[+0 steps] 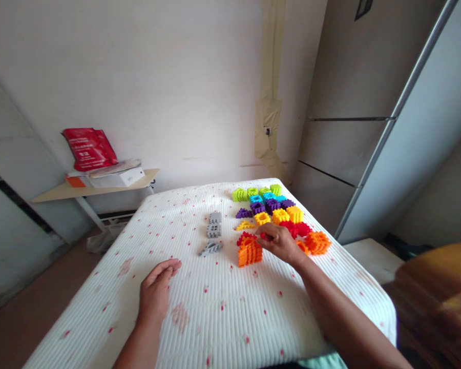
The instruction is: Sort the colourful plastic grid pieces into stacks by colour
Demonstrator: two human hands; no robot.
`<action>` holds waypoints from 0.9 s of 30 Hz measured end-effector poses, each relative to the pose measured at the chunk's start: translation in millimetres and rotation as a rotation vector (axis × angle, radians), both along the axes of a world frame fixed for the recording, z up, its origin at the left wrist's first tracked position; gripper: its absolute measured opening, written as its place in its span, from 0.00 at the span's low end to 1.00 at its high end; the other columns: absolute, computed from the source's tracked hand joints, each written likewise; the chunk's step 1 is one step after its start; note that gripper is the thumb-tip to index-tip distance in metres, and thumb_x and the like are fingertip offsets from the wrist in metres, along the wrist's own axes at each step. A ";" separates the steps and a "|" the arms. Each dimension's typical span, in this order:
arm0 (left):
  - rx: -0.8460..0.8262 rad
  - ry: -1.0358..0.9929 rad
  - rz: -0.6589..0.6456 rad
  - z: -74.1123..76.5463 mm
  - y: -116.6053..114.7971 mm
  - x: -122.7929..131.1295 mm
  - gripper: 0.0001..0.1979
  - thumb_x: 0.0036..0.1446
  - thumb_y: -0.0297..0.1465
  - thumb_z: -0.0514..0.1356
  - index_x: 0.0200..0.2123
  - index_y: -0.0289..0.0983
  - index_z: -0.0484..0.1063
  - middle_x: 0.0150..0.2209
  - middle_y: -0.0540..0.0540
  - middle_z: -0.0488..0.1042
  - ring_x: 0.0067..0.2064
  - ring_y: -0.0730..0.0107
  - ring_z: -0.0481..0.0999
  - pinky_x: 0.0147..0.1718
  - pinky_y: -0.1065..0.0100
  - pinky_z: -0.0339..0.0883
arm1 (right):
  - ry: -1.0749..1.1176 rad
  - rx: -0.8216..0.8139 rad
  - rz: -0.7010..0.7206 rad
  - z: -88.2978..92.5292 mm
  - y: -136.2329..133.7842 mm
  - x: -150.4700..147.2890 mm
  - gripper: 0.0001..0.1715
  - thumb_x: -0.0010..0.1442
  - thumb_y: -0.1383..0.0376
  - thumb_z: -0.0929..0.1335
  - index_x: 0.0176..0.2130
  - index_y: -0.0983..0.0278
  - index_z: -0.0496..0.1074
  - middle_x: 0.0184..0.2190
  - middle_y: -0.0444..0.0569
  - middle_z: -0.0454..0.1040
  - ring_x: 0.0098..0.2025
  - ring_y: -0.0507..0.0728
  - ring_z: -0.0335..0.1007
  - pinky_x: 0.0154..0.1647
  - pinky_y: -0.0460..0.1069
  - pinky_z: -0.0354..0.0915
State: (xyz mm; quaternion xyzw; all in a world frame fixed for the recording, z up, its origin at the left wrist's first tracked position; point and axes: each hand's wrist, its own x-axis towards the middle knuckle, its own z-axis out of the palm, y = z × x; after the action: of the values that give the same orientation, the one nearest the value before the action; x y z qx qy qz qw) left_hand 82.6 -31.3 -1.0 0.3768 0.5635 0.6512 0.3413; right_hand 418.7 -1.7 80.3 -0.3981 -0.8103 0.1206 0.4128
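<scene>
My right hand (pixel 278 242) reaches over the red interlocking blocks (pixel 290 228). Its fingers close around a red block, mostly hidden beneath them. Just left of it stands a stack of orange blocks (pixel 249 253), with red triangular pieces (pixel 246 237) behind. My left hand (pixel 157 286) rests on the bed's near left part, fingers curled in and thumb against them, with nothing visible in it. Beyond it sit grey blocks (pixel 214 230) and grey triangular pieces (pixel 212 248). More orange blocks (pixel 318 243) lie right of my right hand.
Yellow blocks (pixel 280 216), purple blocks (pixel 272 206), blue blocks (pixel 269 197) and green blocks (pixel 252 192) form rows toward the back. A patterned white cover (pixel 200 328) lies underneath. A refrigerator (pixel 349 138) stands right; a side table (pixel 61 192) with a red bag (pixel 88 148) stands left.
</scene>
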 end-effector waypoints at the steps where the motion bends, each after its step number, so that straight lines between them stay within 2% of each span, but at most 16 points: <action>1: 0.002 -0.007 0.005 1.5 -0.5 0.2 0.14 0.38 0.36 0.62 0.30 0.35 0.74 0.30 0.43 0.77 0.37 0.61 0.75 0.40 0.61 0.66 | 0.060 0.062 -0.043 4.0 -7.0 3.1 0.05 0.56 0.66 0.65 0.31 0.63 0.71 0.27 0.46 0.73 0.29 0.51 0.68 0.30 0.46 0.64; 4: -0.020 0.022 0.018 7.1 -3.5 2.1 0.15 0.37 0.39 0.62 0.30 0.37 0.74 0.29 0.44 0.77 0.37 0.59 0.75 0.39 0.61 0.66 | 0.370 0.239 -0.301 14.9 -30.6 22.8 0.06 0.57 0.64 0.65 0.29 0.63 0.70 0.27 0.46 0.72 0.29 0.52 0.68 0.30 0.47 0.64; 6: -0.042 0.137 0.008 11.2 -7.3 7.9 0.16 0.38 0.41 0.62 0.31 0.38 0.75 0.30 0.45 0.77 0.38 0.58 0.74 0.40 0.60 0.65 | 0.620 0.337 -0.491 19.0 -43.7 42.1 0.06 0.55 0.63 0.67 0.30 0.63 0.70 0.27 0.46 0.70 0.28 0.52 0.66 0.28 0.47 0.64; 8: -0.045 0.285 -0.050 14.6 -12.6 20.2 0.17 0.38 0.42 0.62 0.31 0.40 0.76 0.34 0.45 0.78 0.39 0.57 0.73 0.42 0.60 0.64 | 0.793 0.368 -0.586 18.9 -52.4 60.1 0.07 0.53 0.62 0.68 0.30 0.64 0.70 0.25 0.44 0.69 0.25 0.51 0.64 0.25 0.46 0.62; 9: -0.040 0.347 -0.097 15.9 -15.6 29.0 0.17 0.38 0.42 0.62 0.32 0.41 0.76 0.35 0.45 0.77 0.39 0.57 0.73 0.42 0.60 0.64 | 0.830 0.335 -0.589 17.0 -55.2 66.6 0.07 0.53 0.62 0.69 0.30 0.64 0.70 0.24 0.44 0.69 0.23 0.50 0.63 0.23 0.45 0.61; 11: -0.028 0.432 -0.215 17.1 -20.9 50.8 0.17 0.37 0.40 0.63 0.34 0.42 0.77 0.37 0.44 0.77 0.38 0.58 0.72 0.39 0.61 0.64 | 0.801 0.154 -0.512 9.8 -59.2 72.0 0.08 0.53 0.62 0.68 0.31 0.65 0.70 0.23 0.43 0.69 0.21 0.49 0.61 0.21 0.44 0.59; 14: -0.040 0.502 -0.343 16.5 -23.5 86.1 0.19 0.37 0.36 0.64 0.38 0.42 0.76 0.34 0.44 0.76 0.33 0.62 0.72 0.34 0.62 0.64 | 0.527 -0.223 -0.298 -8.3 -64.9 61.9 0.08 0.55 0.62 0.66 0.34 0.65 0.71 0.23 0.43 0.70 0.21 0.49 0.62 0.19 0.44 0.58; 16: -0.048 0.503 -0.382 15.6 -19.4 105.5 0.21 0.36 0.32 0.65 0.39 0.42 0.75 0.35 0.45 0.76 0.33 0.63 0.72 0.35 0.63 0.64 | 0.301 -0.365 -0.190 -22.5 -69.6 49.8 0.08 0.56 0.63 0.65 0.34 0.65 0.72 0.24 0.44 0.71 0.22 0.50 0.64 0.21 0.44 0.60; 19: -0.042 0.513 -0.417 14.8 -6.5 124.0 0.25 0.34 0.26 0.64 0.42 0.42 0.73 0.38 0.45 0.76 0.36 0.62 0.72 0.37 0.63 0.64 | 0.113 -0.410 -0.120 -40.5 -75.3 36.2 0.09 0.57 0.65 0.63 0.34 0.64 0.72 0.26 0.44 0.72 0.26 0.51 0.67 0.26 0.45 0.62; 21: -0.041 0.539 -0.422 14.5 3.1 130.6 0.24 0.34 0.24 0.63 0.40 0.41 0.73 0.36 0.46 0.76 0.36 0.63 0.72 0.37 0.64 0.63 | 0.072 -0.417 -0.104 -47.1 -76.0 32.8 0.09 0.57 0.66 0.62 0.34 0.64 0.72 0.27 0.44 0.73 0.27 0.52 0.67 0.27 0.45 0.62; 24: -0.050 0.573 -0.432 13.3 13.9 136.1 0.22 0.34 0.24 0.63 0.39 0.39 0.73 0.34 0.46 0.76 0.35 0.63 0.73 0.36 0.65 0.63 | 0.080 -0.418 -0.147 -49.1 -71.4 31.5 0.09 0.56 0.67 0.62 0.35 0.65 0.71 0.27 0.45 0.73 0.26 0.51 0.67 0.26 0.45 0.62; 27: -0.077 0.604 -0.458 9.8 19.1 140.3 0.24 0.37 0.25 0.62 0.43 0.38 0.70 0.37 0.45 0.76 0.37 0.65 0.73 0.37 0.67 0.64 | 0.126 -0.445 -0.197 -47.8 -62.6 26.8 0.14 0.54 0.70 0.61 0.41 0.66 0.69 0.32 0.48 0.74 0.26 0.50 0.67 0.26 0.45 0.62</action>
State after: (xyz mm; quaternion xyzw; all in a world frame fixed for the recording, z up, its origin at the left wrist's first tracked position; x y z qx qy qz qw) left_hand 223.0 -12.2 8.7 0.6549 0.5637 0.3962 0.3105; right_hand 445.4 -64.2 32.5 -0.5481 -0.6938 0.2797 0.3743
